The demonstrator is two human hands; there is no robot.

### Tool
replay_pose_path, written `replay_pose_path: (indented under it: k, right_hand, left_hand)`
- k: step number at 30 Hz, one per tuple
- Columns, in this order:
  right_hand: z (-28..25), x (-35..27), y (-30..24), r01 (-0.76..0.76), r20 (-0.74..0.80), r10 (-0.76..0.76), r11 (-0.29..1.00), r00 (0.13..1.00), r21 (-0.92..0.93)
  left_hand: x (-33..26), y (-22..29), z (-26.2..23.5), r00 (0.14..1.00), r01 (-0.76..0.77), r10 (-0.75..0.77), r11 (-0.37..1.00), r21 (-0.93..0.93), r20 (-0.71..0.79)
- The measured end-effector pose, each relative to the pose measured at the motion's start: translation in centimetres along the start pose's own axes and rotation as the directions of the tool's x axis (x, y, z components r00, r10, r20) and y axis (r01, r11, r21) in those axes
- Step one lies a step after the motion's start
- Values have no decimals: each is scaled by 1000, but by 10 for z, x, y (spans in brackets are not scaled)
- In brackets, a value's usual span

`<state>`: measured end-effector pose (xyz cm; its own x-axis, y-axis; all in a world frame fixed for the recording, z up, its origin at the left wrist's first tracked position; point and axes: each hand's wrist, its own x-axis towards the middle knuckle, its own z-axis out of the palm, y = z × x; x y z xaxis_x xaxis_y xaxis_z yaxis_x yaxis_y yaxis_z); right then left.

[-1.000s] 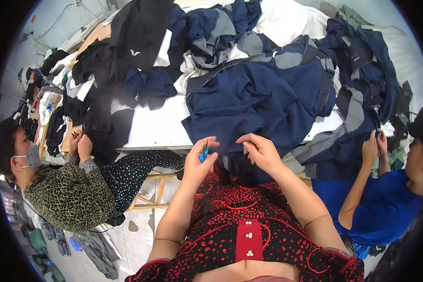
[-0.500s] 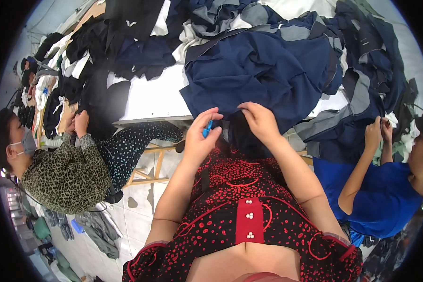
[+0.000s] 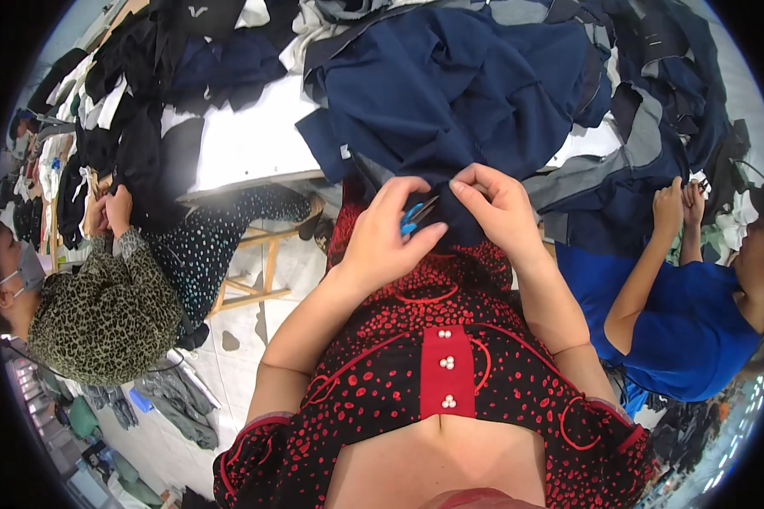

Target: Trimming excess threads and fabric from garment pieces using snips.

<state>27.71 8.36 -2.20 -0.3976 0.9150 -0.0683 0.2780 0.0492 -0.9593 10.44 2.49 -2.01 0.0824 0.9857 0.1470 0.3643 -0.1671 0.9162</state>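
Left hand (image 3: 386,233) is closed around small blue-handled snips (image 3: 414,215), blades pointing right toward the cloth. Just right of it, right hand (image 3: 497,204) pinches a fold of navy fabric (image 3: 458,102), fingers together on it. The fabric spreads up and away from both hands over the white worktop (image 3: 246,144).
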Motion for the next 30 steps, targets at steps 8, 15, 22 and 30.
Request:
replay_pose_path:
  k: [8, 15, 22, 30]
  right_hand:
    - [-19, 4, -16, -163, 256, 126, 978, 958, 130]
    - [-12, 7, 2, -38, 432, 14, 998, 902, 47]
    - [2, 8, 1, -176, 522, 22, 953, 853, 247]
    - [1, 12, -5, -329, 409, 149, 848, 900, 415]
  left_hand:
    - [9, -24, -31, 892, 424, -428, 681, -597, 146]
    - [9, -18, -28, 852, 519, -392, 557, -648, 346]
    - [8, -29, -28, 883, 451, -360, 472, -757, 301]
    - [10, -42, -39, 976, 200, -216, 932, -302, -18]
